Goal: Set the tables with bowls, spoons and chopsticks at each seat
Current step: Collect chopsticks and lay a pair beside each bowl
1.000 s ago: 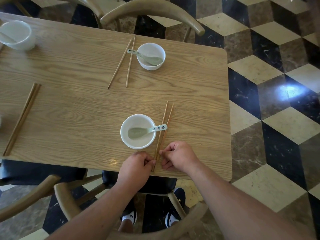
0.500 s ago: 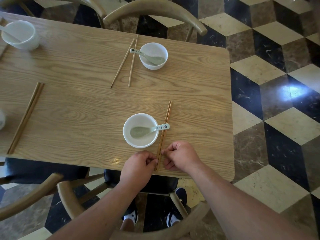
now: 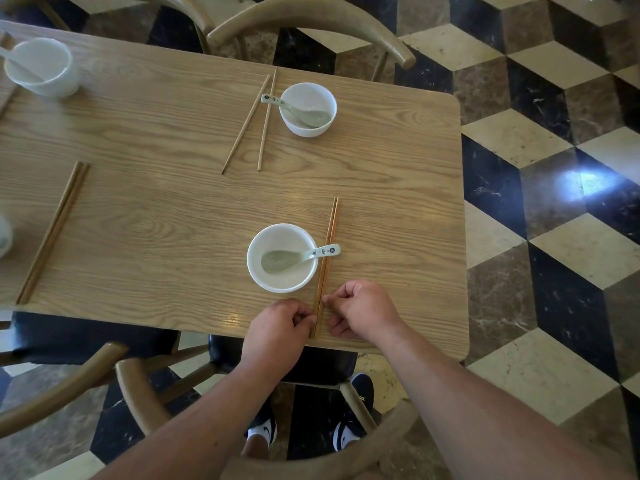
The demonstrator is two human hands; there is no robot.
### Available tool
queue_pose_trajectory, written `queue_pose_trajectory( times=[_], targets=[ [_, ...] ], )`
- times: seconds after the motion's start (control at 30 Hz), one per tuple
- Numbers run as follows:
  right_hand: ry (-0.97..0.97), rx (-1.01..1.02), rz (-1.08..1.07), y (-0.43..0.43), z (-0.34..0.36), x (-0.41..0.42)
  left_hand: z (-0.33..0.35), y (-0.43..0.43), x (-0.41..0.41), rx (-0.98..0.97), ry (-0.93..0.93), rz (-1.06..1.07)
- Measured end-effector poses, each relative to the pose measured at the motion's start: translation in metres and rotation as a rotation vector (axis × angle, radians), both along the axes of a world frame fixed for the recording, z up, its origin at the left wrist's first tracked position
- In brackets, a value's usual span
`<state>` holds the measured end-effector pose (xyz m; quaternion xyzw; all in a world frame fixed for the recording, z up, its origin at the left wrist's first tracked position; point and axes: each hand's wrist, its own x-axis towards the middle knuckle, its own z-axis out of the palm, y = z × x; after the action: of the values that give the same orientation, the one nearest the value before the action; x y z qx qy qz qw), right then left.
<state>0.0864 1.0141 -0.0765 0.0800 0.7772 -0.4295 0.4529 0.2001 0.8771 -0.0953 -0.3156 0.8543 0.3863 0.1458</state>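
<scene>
Where: chopsticks lie together on the counter, just right of the near bowl, under its spoon handle.
Hands: left hand and right hand both curled, fingertips nipping the near ends from either side.
Handling: light, stiff, apt to roll (best taken by the thick ends).

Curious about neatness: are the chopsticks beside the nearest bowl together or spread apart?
Together: the chopsticks lie side by side, no gap showing between them.

The left hand and the right hand, fingers curled, press the near end of the chopsticks between them, beside the bowl.
</scene>
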Motion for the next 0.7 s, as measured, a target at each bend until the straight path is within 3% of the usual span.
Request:
queue_pose_trajectory(
  times=[0.3,0.43,0.57,0.7],
  targets=[
    [-0.046,-0.051,0.02,0.003,0.002,-0.005,0.007,-0.001,-0.001,0.068,-0.026,0.011],
    [-0.129,-0.157,-0.085,0.011,0.006,-0.012,0.028,-0.012,0.008,0.321,0.011,0.279],
    [0.137,-0.15,-0.246,0.001,0.018,-0.025,0.046,-0.049,0.015,0.129,0.136,0.524],
    [0.116,-0.218,-0.137,-0.029,0.037,-0.045,0.056,-0.083,-0.014,0.295,0.175,0.574]
  ],
)
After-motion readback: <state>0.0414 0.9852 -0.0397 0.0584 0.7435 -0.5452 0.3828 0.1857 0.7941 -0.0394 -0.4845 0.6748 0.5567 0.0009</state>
